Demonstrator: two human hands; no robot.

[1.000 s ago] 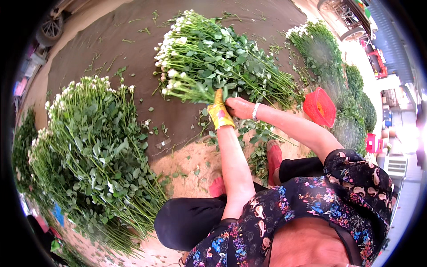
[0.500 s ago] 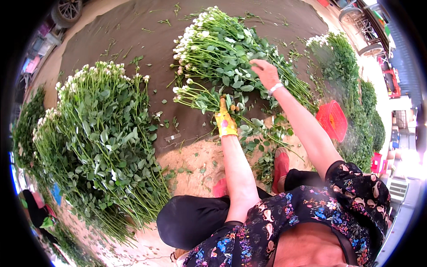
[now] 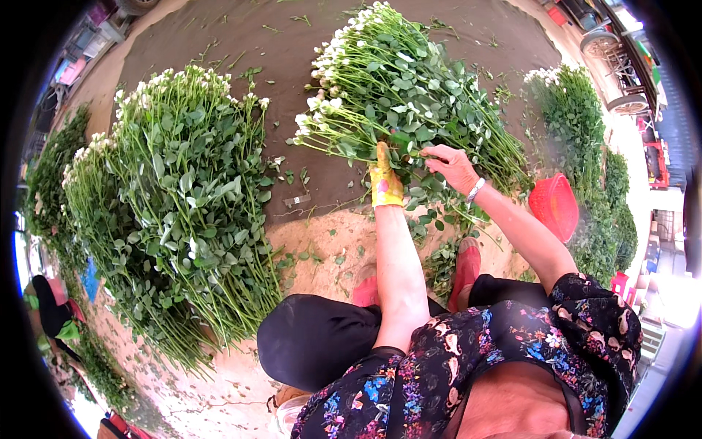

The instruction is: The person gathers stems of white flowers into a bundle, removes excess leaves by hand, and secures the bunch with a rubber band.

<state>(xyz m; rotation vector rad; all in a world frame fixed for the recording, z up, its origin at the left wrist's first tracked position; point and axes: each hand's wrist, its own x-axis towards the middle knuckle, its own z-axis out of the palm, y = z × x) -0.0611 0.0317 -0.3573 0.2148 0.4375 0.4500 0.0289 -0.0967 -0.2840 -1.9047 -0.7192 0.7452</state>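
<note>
Left hand (image 3: 385,183), yellow glove, fingers closed on flower bunch (image 3: 395,95); right hand (image 3: 453,167) fingers pinching stems. Risk: tangled stems snap, buds bruise.

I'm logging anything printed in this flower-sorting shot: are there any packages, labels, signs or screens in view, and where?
Small flat strip, perhaps a tag: on the dark ground sheet between the two big flower bundles; pale, rectangular, too small to tell more.
No packages, signs or screens show clearly; the coloured shapes at the picture's rim are too blurred to identify.
</note>
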